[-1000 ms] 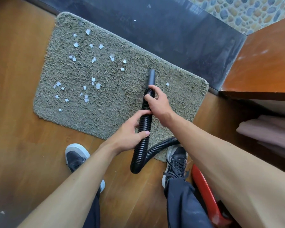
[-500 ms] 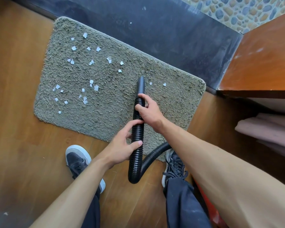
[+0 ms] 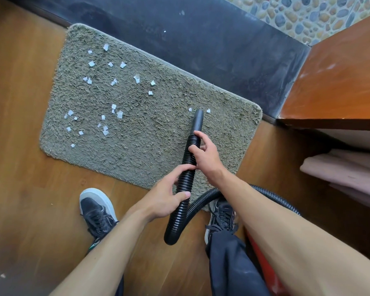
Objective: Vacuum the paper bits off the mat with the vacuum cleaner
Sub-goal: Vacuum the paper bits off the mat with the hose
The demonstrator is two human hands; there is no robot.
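My left hand, right hand grip black ribbed vacuum hose; tip between white paper bits on grey shaggy mat

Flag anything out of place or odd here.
Paper bits litter the grey mat, mostly its left half; two lie beside the vacuum nozzle. Off the mat: one stray bit on the dark threshold, another on the wood floor, bottom left. Nothing looks damaged.

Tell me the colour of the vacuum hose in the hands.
Black: the ribbed hose and its smooth nozzle, shown clearly in the head view.
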